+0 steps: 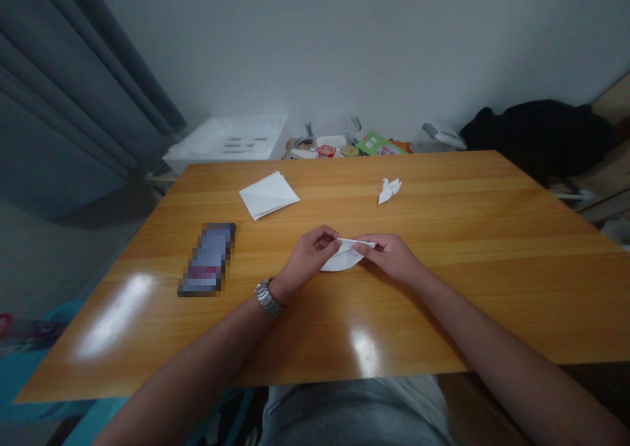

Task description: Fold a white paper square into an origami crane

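Note:
A partly folded piece of white paper (343, 258) is held between my two hands, just above the middle of the wooden table (443, 302). My left hand (315, 249) pinches its left end between thumb and fingers. At the right end, my right hand (386, 254) pinches the folded upper edge, thumb on the near side. A fold runs along the top of the paper, and its lower edge looks curved. Beyond my right hand stands a small white folded paper bird (390, 190). A stack of white paper sheets (269, 195) lies beyond my left hand.
A phone (207, 260), its screen blurred out, lies on the left of the table. Behind the far edge are a white plastic tray (236, 138), a green booklet (378, 144) and assorted small items. Dark cloth (536, 134) is heaped at the far right.

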`<state>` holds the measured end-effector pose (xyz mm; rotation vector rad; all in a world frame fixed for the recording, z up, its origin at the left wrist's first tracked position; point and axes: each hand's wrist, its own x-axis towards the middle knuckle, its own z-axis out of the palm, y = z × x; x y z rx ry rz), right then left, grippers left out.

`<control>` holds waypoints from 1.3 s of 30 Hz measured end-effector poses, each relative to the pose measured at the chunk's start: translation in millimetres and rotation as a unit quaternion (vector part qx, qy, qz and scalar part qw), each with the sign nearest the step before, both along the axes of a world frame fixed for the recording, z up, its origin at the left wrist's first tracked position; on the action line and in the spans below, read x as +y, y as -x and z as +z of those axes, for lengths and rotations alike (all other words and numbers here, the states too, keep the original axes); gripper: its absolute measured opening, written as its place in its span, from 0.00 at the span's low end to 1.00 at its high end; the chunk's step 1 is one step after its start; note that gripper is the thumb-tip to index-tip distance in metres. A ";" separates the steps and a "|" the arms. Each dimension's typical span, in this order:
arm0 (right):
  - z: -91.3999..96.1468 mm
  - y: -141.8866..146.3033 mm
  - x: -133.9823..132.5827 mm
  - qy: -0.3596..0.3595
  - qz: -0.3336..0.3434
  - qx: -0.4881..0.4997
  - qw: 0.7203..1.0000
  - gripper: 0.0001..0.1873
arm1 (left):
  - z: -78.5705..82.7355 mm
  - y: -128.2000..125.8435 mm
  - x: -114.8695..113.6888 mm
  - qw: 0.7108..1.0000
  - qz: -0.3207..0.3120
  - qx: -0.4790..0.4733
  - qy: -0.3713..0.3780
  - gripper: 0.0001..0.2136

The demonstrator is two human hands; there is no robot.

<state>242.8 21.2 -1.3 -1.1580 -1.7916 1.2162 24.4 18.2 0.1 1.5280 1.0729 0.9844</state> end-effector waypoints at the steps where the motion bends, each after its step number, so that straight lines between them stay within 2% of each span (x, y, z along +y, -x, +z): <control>1: 0.1 -0.1 -0.1 0.000 0.002 -0.002 1.000 0.21 | 0.8 -0.1 -0.3 1.000 -0.002 0.004 -0.002 0.13; 15: -2.3 -0.1 0.6 0.026 0.031 0.039 0.998 0.23 | -0.1 0.9 3.3 1.000 0.004 0.014 0.009 0.14; 23: -2.9 -2.3 1.3 0.035 0.038 0.032 0.998 0.24 | -1.4 2.8 3.9 1.000 -0.008 0.018 -0.011 0.14; 28: -4.1 -2.3 1.9 0.023 0.048 0.025 0.998 0.24 | -0.7 4.3 4.7 0.999 -0.003 0.037 -0.033 0.15; 35: 0.2 2.4 -1.6 -0.008 0.046 0.022 0.999 0.18 | 4.2 4.8 -0.3 0.994 -0.015 0.091 -0.063 0.14; 39: 1.4 4.1 -3.8 -0.050 0.045 -0.051 0.996 0.16 | 6.1 3.0 -3.4 0.990 -0.018 0.115 -0.073 0.13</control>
